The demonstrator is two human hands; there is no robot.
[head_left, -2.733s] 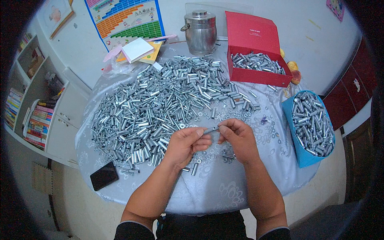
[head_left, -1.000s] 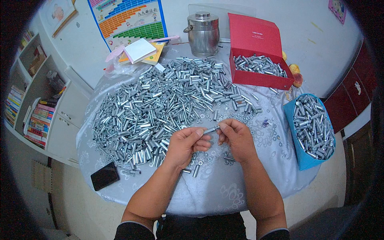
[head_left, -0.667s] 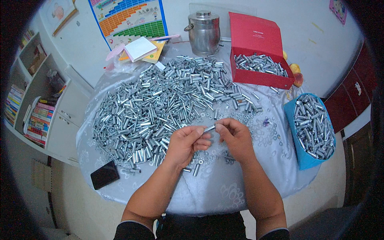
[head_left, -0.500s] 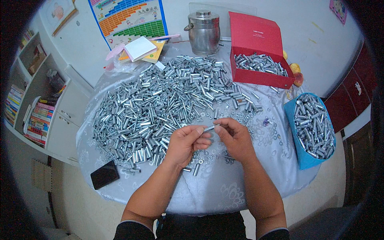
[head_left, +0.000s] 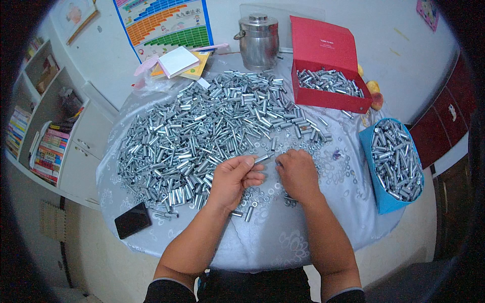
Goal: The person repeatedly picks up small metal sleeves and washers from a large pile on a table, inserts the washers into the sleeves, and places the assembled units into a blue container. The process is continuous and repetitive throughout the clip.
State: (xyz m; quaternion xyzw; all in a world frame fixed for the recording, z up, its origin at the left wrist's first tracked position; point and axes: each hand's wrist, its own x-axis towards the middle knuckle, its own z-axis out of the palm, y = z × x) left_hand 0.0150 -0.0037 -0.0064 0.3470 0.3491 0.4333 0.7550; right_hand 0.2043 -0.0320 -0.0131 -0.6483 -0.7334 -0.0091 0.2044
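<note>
Head view: my left hand (head_left: 233,181) pinches a metal sleeve (head_left: 263,158) between thumb and finger, other fingers loosely curled. Sleeve sticks out toward my right hand (head_left: 299,174), whose fingers are bunched just off its free end; can't tell if they hold anything. Big loose pile of metal parts (head_left: 202,129) ahead and left of both hands; small rings (head_left: 254,204) scattered beneath and around them. Red box (head_left: 328,101), beyond my right hand, and blue bin (head_left: 386,204), to its right, both hold lots of metal pieces. Progress, my judgement: plenty boxed, large heap left loose, this sleeve not yet put down; can't tell if it's complete. Black phone (head_left: 132,221) lies left of my left forearm.
</note>
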